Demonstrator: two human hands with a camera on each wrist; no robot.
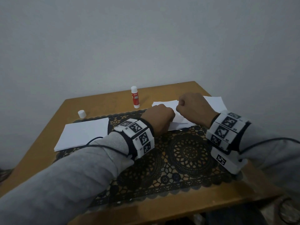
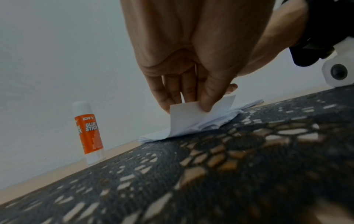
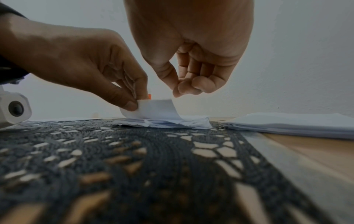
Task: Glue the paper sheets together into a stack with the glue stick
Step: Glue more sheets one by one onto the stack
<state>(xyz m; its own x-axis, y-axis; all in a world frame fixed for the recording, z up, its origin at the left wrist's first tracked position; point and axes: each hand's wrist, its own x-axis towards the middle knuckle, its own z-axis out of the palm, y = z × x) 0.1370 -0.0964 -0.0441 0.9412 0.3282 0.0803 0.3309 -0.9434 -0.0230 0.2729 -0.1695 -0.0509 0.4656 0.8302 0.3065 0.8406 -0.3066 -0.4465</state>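
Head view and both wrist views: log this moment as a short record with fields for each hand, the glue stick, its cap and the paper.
left hand: pinches the lifted corner of the top sheet of the middle pile
right hand: fingers curled just above that sheet, holding nothing visible
glue stick: upright on the table, uncapped, untouched
cap: stands apart, left of the glue stick
other paper: stack at left, pile at right
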